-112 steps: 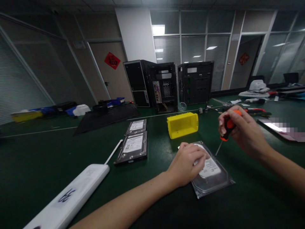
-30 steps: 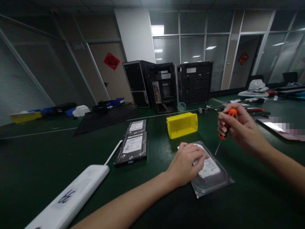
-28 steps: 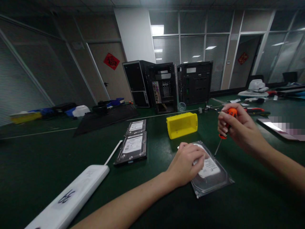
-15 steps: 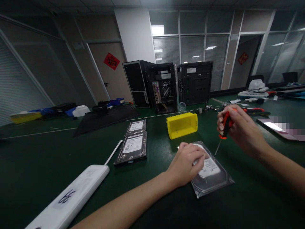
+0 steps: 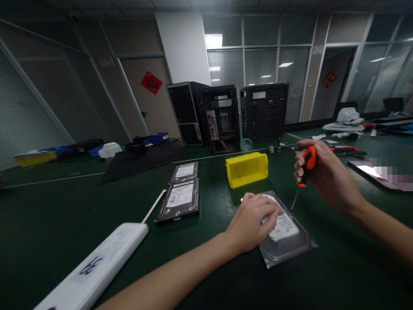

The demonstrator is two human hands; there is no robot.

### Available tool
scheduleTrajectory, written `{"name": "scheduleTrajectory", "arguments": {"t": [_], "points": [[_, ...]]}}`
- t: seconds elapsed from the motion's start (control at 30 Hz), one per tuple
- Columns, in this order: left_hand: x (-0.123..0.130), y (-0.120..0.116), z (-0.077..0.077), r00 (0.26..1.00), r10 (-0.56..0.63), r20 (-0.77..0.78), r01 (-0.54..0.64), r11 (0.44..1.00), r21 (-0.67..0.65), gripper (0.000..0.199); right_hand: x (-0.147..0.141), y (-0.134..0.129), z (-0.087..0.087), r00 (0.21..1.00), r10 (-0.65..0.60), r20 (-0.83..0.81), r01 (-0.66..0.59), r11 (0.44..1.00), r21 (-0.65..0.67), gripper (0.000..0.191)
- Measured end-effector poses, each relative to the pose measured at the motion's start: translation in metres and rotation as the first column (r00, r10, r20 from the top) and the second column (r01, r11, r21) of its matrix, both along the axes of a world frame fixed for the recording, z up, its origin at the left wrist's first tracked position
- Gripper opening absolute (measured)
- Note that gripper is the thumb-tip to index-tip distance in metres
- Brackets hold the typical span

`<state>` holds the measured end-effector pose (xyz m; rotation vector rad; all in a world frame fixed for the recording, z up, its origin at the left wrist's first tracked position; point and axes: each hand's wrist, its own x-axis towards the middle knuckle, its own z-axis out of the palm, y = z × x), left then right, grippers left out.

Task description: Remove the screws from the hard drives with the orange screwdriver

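Right hand: here it is, the right hand (image 5: 327,172) wrapped around the orange-and-black grip of the screwdriver (image 5: 309,163), with the shaft leaning down and left.
Screwdriver tip: right at the right edge of the hard drive (image 5: 287,249); whether it sits squarely in a screw head is too small to tell.
Hard drive: flat on the green worktop (image 5: 213,198), right of centre on the near side, turned askew, label up.
Left hand: the left hand (image 5: 254,219) lies across the drive's left part, fingers over the label, apparently bearing down; whether it also grips the hidden edge, I cannot tell.
Slip danger: this is the big one! That slanted shaft could make the tip skate across the cover, and the left fingers are near enough to catch it.
Stripping danger: a tilted blade under a hard twist would likely chew whatever recess it meets.
Sliding danger: if the left palm eases off, turning force could swivel the drive on the smooth-looking surface.
Stray bits: anything small popping loose could skitter away; the yellow bin (image 5: 247,157) lies beyond the drive, its open face turned toward the near side.
Left flank: the left drive (image 5: 180,202) and the far drive (image 5: 184,171) sit well apart from the action, but a leftward forearm swing could bump the white bar (image 5: 97,262).
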<state>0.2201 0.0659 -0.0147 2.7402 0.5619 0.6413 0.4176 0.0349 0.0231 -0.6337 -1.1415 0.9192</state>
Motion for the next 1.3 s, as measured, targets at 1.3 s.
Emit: {"name": "scheduleTrajectory", "arguments": {"t": [1.3], "points": [[0.0004, 0.0008, -0.0027, 1.0, -0.008, 0.012, 0.008, 1.0, 0.012, 0.024, -0.0035, 0.0014, -0.0015, 0.988, -0.111, 0.111, 0.108, 0.994, 0.031, 0.021]]}}
